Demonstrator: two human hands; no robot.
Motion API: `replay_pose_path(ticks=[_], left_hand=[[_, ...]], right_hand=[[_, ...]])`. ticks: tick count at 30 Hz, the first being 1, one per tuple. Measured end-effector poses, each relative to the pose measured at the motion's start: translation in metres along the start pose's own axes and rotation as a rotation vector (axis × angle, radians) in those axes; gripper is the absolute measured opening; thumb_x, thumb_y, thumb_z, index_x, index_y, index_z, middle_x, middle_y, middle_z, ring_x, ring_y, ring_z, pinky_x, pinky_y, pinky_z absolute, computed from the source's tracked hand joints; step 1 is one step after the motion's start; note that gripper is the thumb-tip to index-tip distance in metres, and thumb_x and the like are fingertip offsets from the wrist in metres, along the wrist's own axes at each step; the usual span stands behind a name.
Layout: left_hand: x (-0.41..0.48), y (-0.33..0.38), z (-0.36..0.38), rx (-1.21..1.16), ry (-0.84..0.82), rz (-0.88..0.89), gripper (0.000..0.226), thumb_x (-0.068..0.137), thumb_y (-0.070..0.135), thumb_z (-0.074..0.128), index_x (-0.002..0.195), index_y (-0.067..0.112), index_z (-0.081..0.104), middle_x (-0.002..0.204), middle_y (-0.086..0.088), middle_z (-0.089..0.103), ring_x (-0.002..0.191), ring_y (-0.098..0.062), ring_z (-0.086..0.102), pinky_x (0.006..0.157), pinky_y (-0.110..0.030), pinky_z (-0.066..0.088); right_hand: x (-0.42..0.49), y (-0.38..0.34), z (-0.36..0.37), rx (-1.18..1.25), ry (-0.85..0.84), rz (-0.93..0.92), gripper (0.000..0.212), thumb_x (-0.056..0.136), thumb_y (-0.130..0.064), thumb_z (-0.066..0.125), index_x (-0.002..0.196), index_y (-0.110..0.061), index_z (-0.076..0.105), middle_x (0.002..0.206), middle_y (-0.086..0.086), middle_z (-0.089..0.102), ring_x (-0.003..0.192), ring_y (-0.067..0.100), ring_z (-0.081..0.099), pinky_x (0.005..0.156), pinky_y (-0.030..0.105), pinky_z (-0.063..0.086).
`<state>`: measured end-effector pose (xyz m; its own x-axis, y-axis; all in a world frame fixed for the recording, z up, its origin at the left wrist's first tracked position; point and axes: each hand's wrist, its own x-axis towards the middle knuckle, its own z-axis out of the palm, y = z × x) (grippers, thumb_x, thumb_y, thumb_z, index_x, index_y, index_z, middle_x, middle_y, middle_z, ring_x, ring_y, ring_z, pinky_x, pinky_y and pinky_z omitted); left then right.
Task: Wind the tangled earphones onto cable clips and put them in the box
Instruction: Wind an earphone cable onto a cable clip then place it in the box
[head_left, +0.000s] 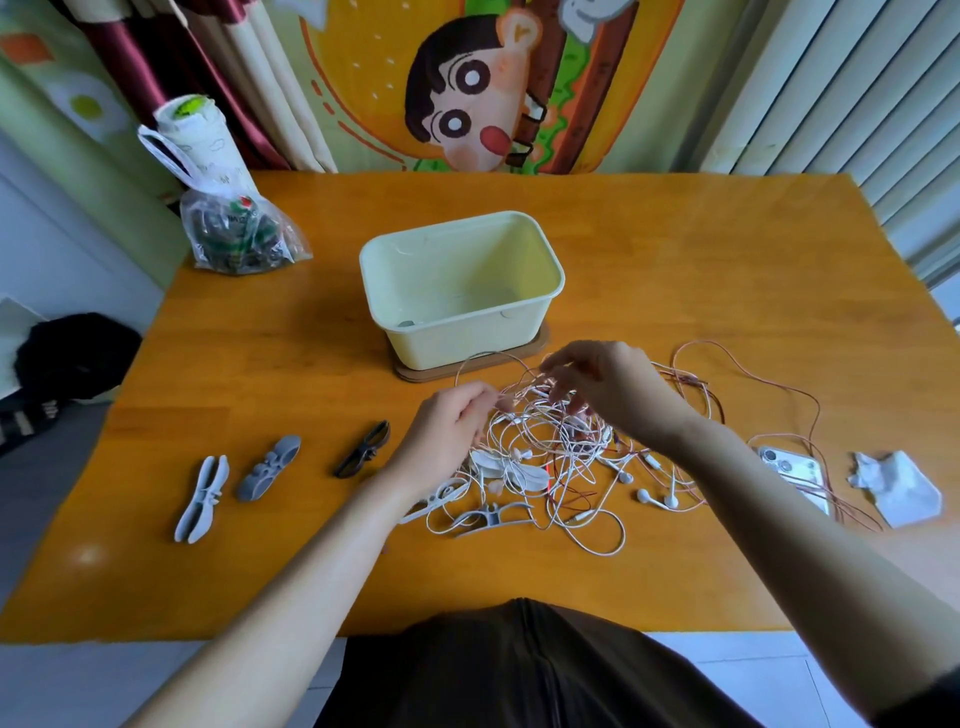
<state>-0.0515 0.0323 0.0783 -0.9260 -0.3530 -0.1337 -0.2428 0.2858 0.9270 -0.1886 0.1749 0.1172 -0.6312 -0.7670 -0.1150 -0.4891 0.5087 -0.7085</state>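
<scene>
I have a single feed, a wide-angle camera worn on the person's head, looking forward and steeply down over the orange table (701, 270) from its near edge. It sits close enough that both forearms run in from the bottom corners, with the left hand (452, 431) and right hand (608, 384) just below mid-frame at the earphones (545, 441). The lens bows the table's edges yet takes in the whole top, the box (457, 332) near centre, the curtain (156, 62) and cartoon hanging (467, 88) beyond the far edge, and the dark lap (519, 665) at the bottom.
</scene>
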Motion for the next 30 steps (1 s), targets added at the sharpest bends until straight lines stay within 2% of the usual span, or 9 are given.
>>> replay_pose_path(ticks=[4,7,11,14,16,19,22,26,30], left_hand=[[-0.003,-0.011,-0.014,0.128,0.087,-0.082,0.028,0.102,0.015,0.04,0.087,0.017,0.063,0.056,0.008,0.043,0.053,-0.012,0.044,0.051,-0.022,0.046],[-0.004,-0.016,-0.016,0.21,0.077,-0.067,0.027,0.101,0.018,0.042,0.087,0.019,0.065,0.054,0.007,0.042,0.051,-0.015,0.037,0.047,-0.027,0.029],[-0.001,-0.002,-0.007,0.196,0.008,-0.012,0.027,0.1,0.019,0.045,0.084,0.026,0.065,0.051,0.009,0.04,0.05,-0.015,0.032,0.048,-0.03,0.022],[0.001,0.009,-0.001,0.178,-0.036,0.008,0.025,0.1,0.021,0.046,0.084,0.021,0.065,0.057,0.004,0.042,0.052,-0.011,0.032,0.051,-0.027,0.023],[0.0,0.013,-0.001,0.15,-0.069,0.016,0.028,0.101,0.02,0.045,0.078,0.021,0.063,0.056,0.01,0.045,0.052,-0.006,0.034,0.051,-0.022,0.025],[-0.004,0.012,-0.005,0.099,-0.162,0.003,0.027,0.101,0.019,0.044,0.079,0.025,0.06,0.059,0.011,0.045,0.054,-0.002,0.037,0.054,-0.018,0.03],[-0.004,-0.002,-0.01,0.105,-0.207,-0.093,0.017,0.101,0.019,0.045,0.097,0.02,0.062,0.069,0.005,0.048,0.066,-0.01,0.047,0.064,-0.031,0.043],[-0.008,-0.019,-0.012,0.194,-0.219,-0.165,0.02,0.101,0.02,0.043,0.095,0.019,0.062,0.068,0.006,0.049,0.054,0.004,0.046,0.055,-0.014,0.037],[-0.011,-0.03,-0.014,0.236,-0.221,-0.22,0.026,0.102,0.015,0.04,0.095,0.012,0.065,0.067,0.003,0.049,0.053,0.0,0.043,0.052,-0.011,0.036]], right_hand=[[0.006,0.029,-0.012,-0.185,0.175,0.164,0.019,0.096,-0.015,0.049,0.107,-0.013,0.064,0.081,-0.004,0.069,0.07,0.018,0.066,0.065,0.034,0.054],[0.002,0.037,-0.01,-0.452,0.084,0.249,0.031,0.095,-0.019,0.051,0.125,-0.014,0.056,0.122,0.009,0.062,0.109,0.03,0.056,0.091,0.04,0.046],[-0.01,0.005,0.012,-0.247,0.007,-0.004,0.051,0.092,-0.022,0.057,0.139,-0.014,0.04,0.141,0.006,0.045,0.13,0.022,0.04,0.107,0.029,0.03],[-0.016,-0.015,0.034,-0.031,-0.134,-0.144,0.043,0.093,-0.023,0.056,0.133,-0.01,0.045,0.125,0.006,0.058,0.115,0.017,0.054,0.098,0.026,0.041],[-0.014,-0.017,0.038,-0.002,-0.19,-0.135,0.027,0.095,-0.021,0.053,0.118,-0.009,0.054,0.099,0.004,0.066,0.091,0.016,0.062,0.08,0.024,0.047],[-0.01,-0.01,0.031,-0.019,-0.208,-0.109,0.01,0.095,-0.019,0.053,0.091,-0.015,0.061,0.068,-0.008,0.057,0.059,0.003,0.052,0.056,0.013,0.039],[-0.007,0.001,0.02,-0.062,-0.124,-0.101,0.019,0.095,-0.016,0.053,0.082,-0.016,0.067,0.062,-0.011,0.055,0.053,0.001,0.051,0.053,0.012,0.037],[-0.004,0.015,0.002,-0.117,-0.016,-0.006,0.021,0.097,-0.016,0.051,0.086,-0.015,0.069,0.064,-0.007,0.057,0.043,0.004,0.048,0.045,0.014,0.037],[-0.002,0.028,-0.011,-0.169,0.139,0.056,0.022,0.096,-0.015,0.051,0.084,-0.016,0.069,0.06,-0.006,0.057,0.043,0.01,0.045,0.044,0.02,0.034]])
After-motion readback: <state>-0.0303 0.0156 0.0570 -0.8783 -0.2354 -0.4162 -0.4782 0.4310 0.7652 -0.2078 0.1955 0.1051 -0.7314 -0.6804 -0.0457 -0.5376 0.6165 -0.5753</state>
